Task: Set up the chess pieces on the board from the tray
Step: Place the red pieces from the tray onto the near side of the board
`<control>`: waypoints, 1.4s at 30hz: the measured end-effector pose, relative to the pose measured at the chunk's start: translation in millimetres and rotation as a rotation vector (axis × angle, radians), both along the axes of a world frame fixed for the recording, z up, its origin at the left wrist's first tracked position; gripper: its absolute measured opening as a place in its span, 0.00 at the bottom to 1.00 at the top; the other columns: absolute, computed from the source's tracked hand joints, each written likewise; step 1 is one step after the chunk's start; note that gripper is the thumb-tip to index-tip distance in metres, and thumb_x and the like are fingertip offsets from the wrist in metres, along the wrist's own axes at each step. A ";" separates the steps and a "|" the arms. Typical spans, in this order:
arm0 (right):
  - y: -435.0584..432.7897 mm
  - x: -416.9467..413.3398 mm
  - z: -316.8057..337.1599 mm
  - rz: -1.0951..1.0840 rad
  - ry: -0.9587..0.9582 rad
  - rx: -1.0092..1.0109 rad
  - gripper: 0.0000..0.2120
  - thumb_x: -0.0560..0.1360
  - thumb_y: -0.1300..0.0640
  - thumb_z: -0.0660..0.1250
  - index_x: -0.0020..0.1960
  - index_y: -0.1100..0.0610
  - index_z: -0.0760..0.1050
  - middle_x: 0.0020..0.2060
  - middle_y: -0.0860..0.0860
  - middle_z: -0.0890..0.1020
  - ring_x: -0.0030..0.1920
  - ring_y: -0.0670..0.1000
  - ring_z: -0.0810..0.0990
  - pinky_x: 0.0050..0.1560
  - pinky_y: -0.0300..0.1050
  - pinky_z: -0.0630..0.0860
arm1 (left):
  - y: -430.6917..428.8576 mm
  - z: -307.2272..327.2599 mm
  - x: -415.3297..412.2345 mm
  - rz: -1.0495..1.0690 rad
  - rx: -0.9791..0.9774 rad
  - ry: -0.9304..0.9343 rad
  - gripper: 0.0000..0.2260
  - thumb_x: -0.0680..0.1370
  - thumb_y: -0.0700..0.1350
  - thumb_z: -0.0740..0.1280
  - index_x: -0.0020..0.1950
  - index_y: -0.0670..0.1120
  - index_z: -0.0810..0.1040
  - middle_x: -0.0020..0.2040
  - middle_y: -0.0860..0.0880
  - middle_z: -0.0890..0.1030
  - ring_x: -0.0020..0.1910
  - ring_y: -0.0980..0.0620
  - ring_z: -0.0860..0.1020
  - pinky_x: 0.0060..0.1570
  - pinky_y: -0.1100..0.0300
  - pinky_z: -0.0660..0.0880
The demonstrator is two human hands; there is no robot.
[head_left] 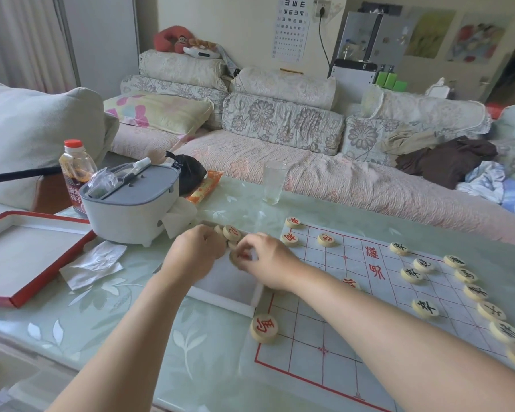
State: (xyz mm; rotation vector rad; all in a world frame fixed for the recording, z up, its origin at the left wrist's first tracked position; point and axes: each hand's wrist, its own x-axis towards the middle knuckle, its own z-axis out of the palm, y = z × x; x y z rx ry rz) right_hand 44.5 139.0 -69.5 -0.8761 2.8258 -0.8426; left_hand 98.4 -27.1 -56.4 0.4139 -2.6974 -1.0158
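A white paper board with red grid lines lies on the table at the right. Round wooden pieces with black characters line its right side. Red-character pieces stand along its left edge. A white tray sits just left of the board, with a few loose pieces at its far end. My left hand reaches into the tray with curled fingers among those pieces. My right hand pinches a piece over the tray.
A red-edged box lid lies at the left. A grey and white appliance, crumpled tissue, a sauce bottle and a clear glass stand on the table. A sofa with cushions runs behind.
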 end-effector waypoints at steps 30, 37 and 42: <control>67.9 123.2 -15.8 0.166 0.065 0.154 0.12 0.67 0.40 0.72 0.47 0.44 0.82 0.54 0.39 0.75 0.51 0.41 0.77 0.55 0.42 0.74 | 45.3 -8.6 44.8 -0.332 0.162 -0.060 0.09 0.77 0.39 0.66 0.52 0.53 0.80 0.43 0.55 0.80 0.39 0.55 0.79 0.32 0.68 0.71; 69.7 91.7 -9.8 -0.096 0.031 -0.218 0.06 0.76 0.56 0.69 0.49 0.46 0.77 0.49 0.42 0.77 0.43 0.35 0.74 0.43 0.28 0.67 | 47.5 -6.7 38.7 -0.336 0.298 -0.081 0.08 0.77 0.42 0.67 0.56 0.47 0.79 0.44 0.48 0.85 0.38 0.54 0.81 0.31 0.69 0.71; 64.7 69.2 -7.1 -0.222 -0.204 -0.451 0.10 0.77 0.59 0.70 0.56 0.49 0.76 0.50 0.48 0.81 0.41 0.44 0.78 0.41 0.37 0.71 | 57.9 0.1 36.7 -0.352 0.507 -0.087 0.09 0.75 0.49 0.72 0.52 0.47 0.81 0.42 0.48 0.85 0.36 0.55 0.80 0.35 0.63 0.72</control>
